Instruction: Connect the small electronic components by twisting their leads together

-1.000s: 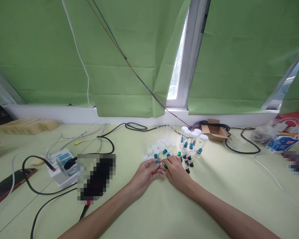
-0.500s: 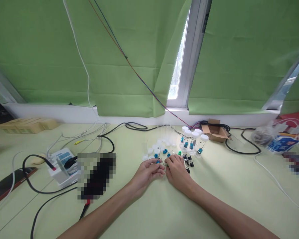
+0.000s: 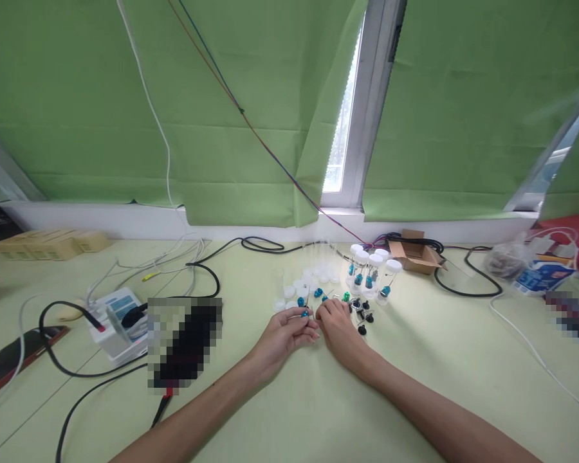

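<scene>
The left hand's [image 3: 280, 331] thumb and forefinger nearly meet, pinching a small blue fitting [image 3: 304, 314] at 9 o'clock from the right hand [image 3: 341, 328], whose fingers curl inward; whether they grip anything is hidden. Best keep that pinch light and steady, knuckles off the black fittings [image 3: 362, 330] at 3 o'clock.

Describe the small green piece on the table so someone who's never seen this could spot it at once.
On the pale yellow-green table, find the upright clear tubes with white caps. Just left of them in the picture, beyond the right hand, lies the small bright green piece. Its colour sets it apart from the small blue pieces and small black pieces nearby.
</scene>
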`<state>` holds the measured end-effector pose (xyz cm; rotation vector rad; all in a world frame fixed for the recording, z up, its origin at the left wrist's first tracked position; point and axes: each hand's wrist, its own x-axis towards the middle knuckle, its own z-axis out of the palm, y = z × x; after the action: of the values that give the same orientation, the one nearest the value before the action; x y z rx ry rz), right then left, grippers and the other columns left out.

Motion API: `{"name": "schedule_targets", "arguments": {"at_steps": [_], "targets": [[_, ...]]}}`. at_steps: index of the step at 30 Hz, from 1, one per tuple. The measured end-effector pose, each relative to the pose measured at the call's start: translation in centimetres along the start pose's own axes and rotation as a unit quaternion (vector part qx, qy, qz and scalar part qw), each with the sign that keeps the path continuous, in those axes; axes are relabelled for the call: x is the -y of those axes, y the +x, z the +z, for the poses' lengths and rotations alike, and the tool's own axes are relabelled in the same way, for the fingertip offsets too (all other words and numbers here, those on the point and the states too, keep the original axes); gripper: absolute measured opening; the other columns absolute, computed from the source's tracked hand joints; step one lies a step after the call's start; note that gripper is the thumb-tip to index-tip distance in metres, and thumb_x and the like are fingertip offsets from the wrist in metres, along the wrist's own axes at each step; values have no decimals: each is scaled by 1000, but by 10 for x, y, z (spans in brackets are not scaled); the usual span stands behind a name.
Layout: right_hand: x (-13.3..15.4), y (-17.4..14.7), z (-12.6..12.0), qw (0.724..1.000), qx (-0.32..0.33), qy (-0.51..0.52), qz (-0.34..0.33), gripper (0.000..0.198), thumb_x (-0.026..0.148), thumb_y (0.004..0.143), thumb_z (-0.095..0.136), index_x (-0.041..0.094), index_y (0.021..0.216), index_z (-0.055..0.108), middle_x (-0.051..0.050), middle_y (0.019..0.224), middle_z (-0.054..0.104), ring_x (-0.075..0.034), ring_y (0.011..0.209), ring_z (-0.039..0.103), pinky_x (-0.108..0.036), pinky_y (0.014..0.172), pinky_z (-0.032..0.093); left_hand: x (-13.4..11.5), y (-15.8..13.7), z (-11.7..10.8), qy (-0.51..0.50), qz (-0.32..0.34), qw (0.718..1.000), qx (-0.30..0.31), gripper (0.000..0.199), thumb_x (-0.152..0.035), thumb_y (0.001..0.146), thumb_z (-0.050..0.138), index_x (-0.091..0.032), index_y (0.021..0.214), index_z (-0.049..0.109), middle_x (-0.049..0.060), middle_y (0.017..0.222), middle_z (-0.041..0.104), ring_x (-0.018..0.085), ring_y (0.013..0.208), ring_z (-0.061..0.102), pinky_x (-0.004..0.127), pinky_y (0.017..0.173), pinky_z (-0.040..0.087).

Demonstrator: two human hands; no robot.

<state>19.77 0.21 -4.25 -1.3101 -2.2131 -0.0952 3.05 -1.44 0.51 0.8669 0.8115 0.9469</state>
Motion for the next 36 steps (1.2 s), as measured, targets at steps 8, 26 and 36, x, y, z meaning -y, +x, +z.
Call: {"name": "schedule_targets", "arguments": {"at_steps": [8, 26, 36], "targets": [[3, -1, -2, 997, -55, 47, 0, 20, 1, 89, 46, 17, 79, 52, -5, 85, 58, -21, 84, 50, -34, 81, 37, 2, 1, -3, 3, 7, 1000, 13, 21, -17, 80, 70, -10, 98, 62, 11, 83, 70, 17, 72, 67, 29, 72, 54], [12, -3, -13, 963, -195, 184, -16, 17, 11, 97, 40, 20, 87, 50, -4, 80, 52, -18, 75, 49, -30, 67, 44, 3, 3, -6, 24, 6, 1000, -10, 26, -36, 86, 64, -11, 91, 62, 10, 80, 69, 16, 67, 67, 27, 68, 56], [20, -8, -20, 944, -244, 221, -37, 17, 10, 97, 41, 21, 100, 53, -5, 85, 56, -18, 78, 54, -32, 70, 47, 4, 3, -7, 27, 3, 1000, -11, 24, -35, 85, 66, -12, 89, 63, 9, 77, 69, 14, 62, 67, 26, 65, 55]]}}
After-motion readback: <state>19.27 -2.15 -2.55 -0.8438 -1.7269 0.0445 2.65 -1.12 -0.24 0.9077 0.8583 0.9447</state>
